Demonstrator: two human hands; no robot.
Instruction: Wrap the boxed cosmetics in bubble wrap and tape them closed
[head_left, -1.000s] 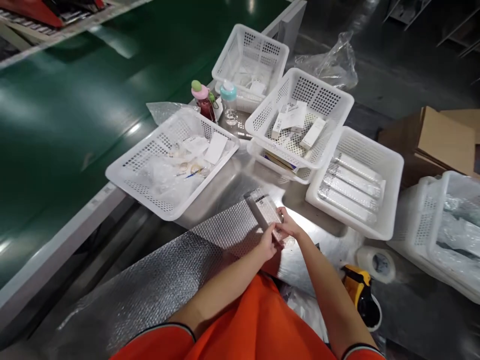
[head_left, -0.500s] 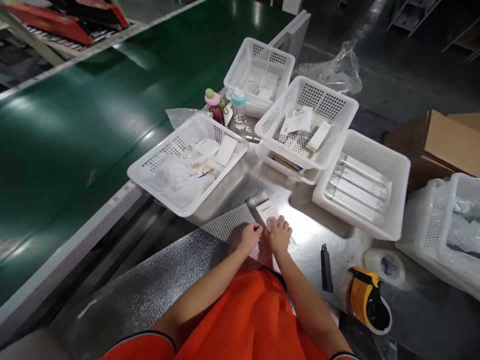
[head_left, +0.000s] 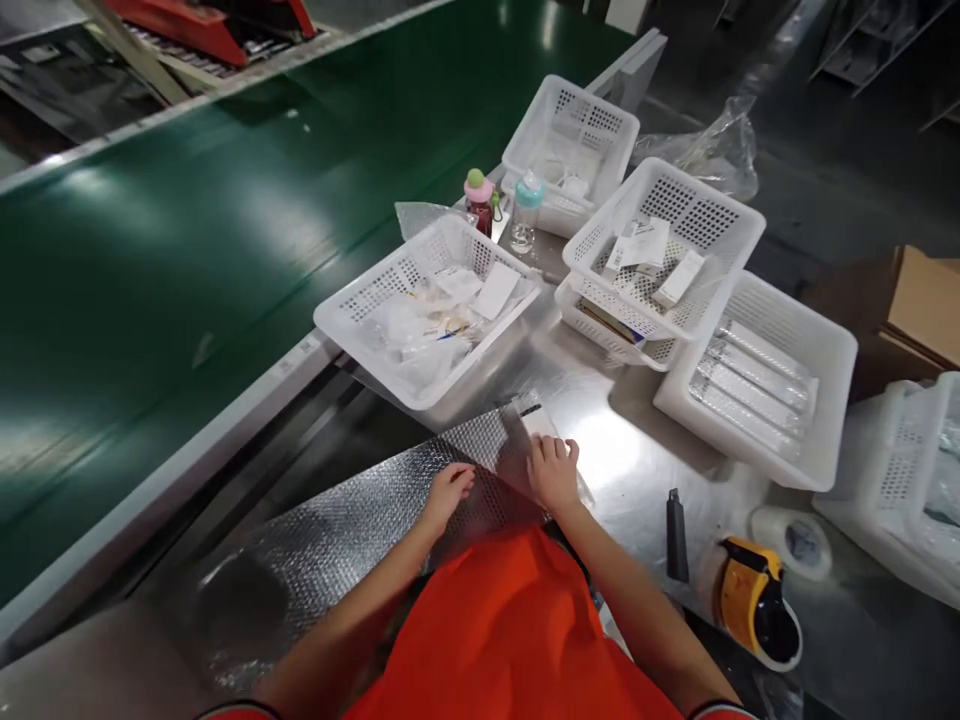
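Left hand moved away, right hand partly hiding white box

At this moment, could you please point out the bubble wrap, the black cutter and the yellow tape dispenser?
Bubble wrap (head_left: 375,507): head view, middle of the sheet.
Black cutter (head_left: 676,540): head view, on its handle.
Yellow tape dispenser (head_left: 741,595): head view, its yellow side.

Warehouse-like workshop: conveyor belt, tape dispenser, bubble wrap.
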